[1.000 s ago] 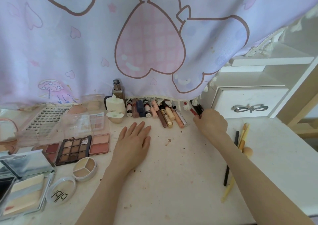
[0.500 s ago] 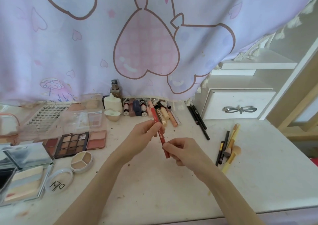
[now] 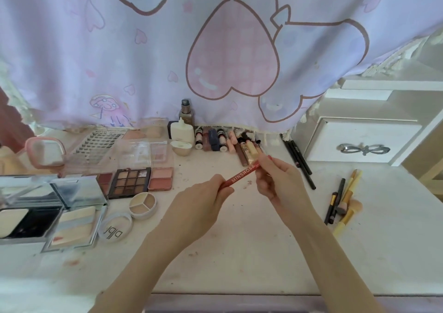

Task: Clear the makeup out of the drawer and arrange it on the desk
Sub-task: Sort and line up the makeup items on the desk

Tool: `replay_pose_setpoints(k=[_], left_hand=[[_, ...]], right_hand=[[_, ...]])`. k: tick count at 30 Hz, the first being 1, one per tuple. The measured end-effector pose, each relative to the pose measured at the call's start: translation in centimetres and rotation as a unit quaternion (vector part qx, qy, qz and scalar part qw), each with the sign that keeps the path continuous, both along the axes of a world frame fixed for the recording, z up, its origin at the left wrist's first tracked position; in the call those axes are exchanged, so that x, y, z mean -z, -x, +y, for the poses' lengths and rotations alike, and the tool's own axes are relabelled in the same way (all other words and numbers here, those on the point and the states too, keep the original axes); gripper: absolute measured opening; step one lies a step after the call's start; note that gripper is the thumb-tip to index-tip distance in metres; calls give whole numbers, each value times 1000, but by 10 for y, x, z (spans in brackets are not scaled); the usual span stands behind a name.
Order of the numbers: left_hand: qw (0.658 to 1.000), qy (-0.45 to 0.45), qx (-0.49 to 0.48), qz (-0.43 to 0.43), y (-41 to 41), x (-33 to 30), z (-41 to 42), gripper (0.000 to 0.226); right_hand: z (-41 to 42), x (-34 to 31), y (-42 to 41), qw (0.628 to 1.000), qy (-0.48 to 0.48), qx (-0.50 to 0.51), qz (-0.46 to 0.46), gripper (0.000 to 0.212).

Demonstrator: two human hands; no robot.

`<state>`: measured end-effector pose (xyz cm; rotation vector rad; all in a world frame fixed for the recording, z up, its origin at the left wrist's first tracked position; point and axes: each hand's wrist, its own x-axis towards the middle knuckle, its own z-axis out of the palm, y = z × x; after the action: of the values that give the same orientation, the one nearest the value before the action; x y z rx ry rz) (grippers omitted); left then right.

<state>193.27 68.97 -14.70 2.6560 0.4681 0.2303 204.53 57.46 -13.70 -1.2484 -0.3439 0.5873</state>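
Both hands hold the red pencil (image 3: pixel 242 175) above the bench (image 3: pixel 239 252): left hand (image 3: pixel 203 205) fingers clamped on its lower end, right hand (image 3: pixel 278 178) fingers pinching the top, probably to check it.

Soft, even daylight is filling the scene; exposure is running bright and slightly washed out.

Light is filtering through the pale curtain (image 3: pixel 143 49), leaving only faint shadows lying under the hands on the worktop (image 3: pixel 239 252). Glare is showing on the mirrored compact lids (image 3: pixel 72 190) at left. Wide-angle distortion is bending the white drawer unit (image 3: pixel 364 142) at the edges. Fine detail is appearing soft throughout, and small print is smearing.
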Motion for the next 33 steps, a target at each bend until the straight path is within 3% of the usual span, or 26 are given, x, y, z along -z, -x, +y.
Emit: replay_pose_setpoints(k=[5,12,16,18,22,27,33], left_hand=[[999,46,-27,-4,10,5,-6,32],[990,81,-111,-1,9,9,-11,37],[984,101,-144,-2,22,7,-10,33],[977,114,-178,-9,38,9,-5,31],[973,61,-223,2,37,16,9,28],[971,-45,-228,62,15,28,28,25],[971,-97,-215,26,0,32,32,18]], right_hand=[[18,6,17,997,55,-53,-5,26],[51,9,18,995,88,-24,34,35],[63,2,-7,991,28,57,119,37],[58,-8,-29,993,7,76,95,38],[66,-9,-28,981,180,-50,-51,35],[82,10,-24,876,422,-161,-169,30],[92,12,-26,843,462,-178,-211,21]])
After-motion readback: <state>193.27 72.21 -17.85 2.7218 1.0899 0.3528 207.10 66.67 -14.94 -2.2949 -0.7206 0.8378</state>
